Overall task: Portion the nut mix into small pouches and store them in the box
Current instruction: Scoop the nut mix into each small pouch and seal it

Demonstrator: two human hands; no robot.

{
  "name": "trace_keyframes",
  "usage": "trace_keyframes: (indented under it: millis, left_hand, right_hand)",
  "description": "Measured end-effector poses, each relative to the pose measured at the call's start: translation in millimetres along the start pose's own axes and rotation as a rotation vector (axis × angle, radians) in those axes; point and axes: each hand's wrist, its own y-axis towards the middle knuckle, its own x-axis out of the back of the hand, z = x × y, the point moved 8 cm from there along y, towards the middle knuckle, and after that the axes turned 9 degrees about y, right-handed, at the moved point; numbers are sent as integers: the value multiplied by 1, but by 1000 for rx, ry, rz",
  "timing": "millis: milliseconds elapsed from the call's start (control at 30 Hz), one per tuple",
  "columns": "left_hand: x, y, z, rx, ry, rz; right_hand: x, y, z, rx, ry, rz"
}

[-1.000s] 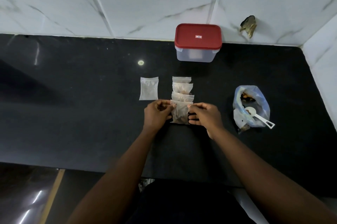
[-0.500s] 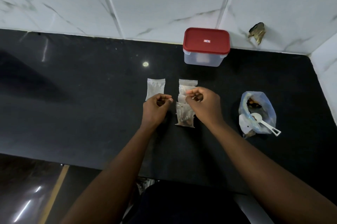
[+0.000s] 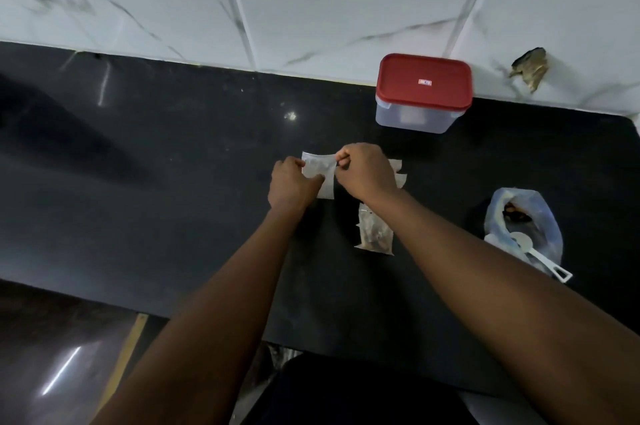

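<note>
An empty clear pouch lies on the black counter. My left hand pinches its left top corner and my right hand pinches its right top corner. A filled pouch of nut mix lies just below my right wrist. Edges of other filled pouches show behind my right hand, mostly hidden. The storage box, clear with a red lid shut on it, stands at the back by the wall. A blue-tinted bag of nut mix with a white scoop in it lies to the right.
A white marble-tiled wall runs along the back of the counter. A brown scrap sticks to the wall right of the box. The counter's front edge runs near my body, with dark floor at lower left.
Both hands left the filled pouch, which now lies on the counter. They moved up and left and took hold of the empty pouch by its top corners.
</note>
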Motion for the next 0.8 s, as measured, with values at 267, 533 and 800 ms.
trace_keyframes:
  millis: [267,533,800]
  left_hand:
    - [-20,9,-9,39,298,61]
    - [-27,16,-7,-11,316,23]
    - [-8,4,-27,-174,67,-84]
  right_hand:
    - [-38,37,1,9,-363,161]
    - [-48,43,-1,-12,-372,155]
    - [-15,36,-4,-160,122,64]
